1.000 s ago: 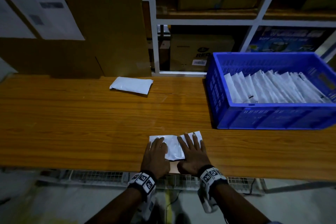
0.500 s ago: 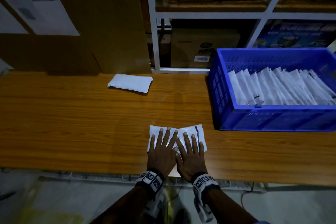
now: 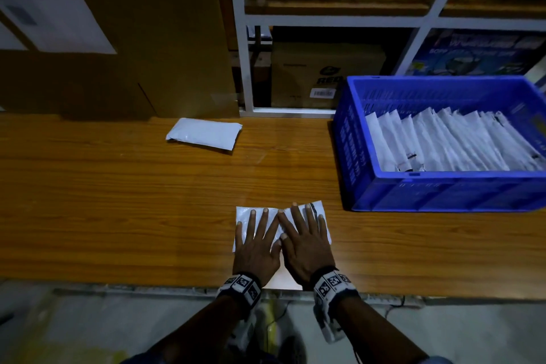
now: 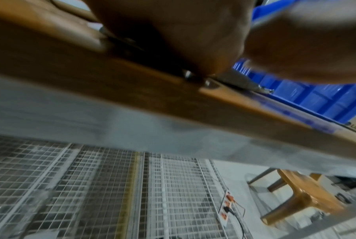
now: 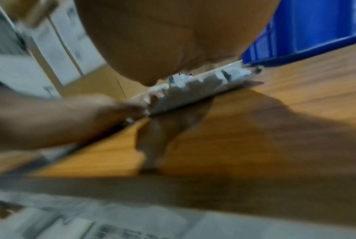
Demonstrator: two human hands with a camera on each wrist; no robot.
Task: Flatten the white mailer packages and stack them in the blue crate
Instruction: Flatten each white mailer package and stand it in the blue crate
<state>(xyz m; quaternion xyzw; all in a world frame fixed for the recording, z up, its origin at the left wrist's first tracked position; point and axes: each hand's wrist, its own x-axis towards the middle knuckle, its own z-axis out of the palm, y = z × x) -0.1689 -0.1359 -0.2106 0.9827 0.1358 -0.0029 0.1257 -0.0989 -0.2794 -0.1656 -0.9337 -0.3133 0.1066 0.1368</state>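
Left hand (image 3: pixel 256 248) and right hand (image 3: pixel 307 242), fingers spread flat, press 1 white mailer (image 3: pixel 243 217) onto the wooden table (image 3: pixel 118 201), likely squeezing air out before crating.

The light is dim. A long wood-grain tabletop (image 3: pixel 118 201) runs across the view. Behind it stands a white metal shelving frame (image 3: pixel 240 38) holding brown cardboard boxes (image 3: pixel 319 77); left of the frame rises a tall cardboard carton (image 3: pixel 147 23). Below the tabletop's near edge lie a wire mesh grid (image 4: pixel 91 194) and grey floor (image 3: pixel 74 331).
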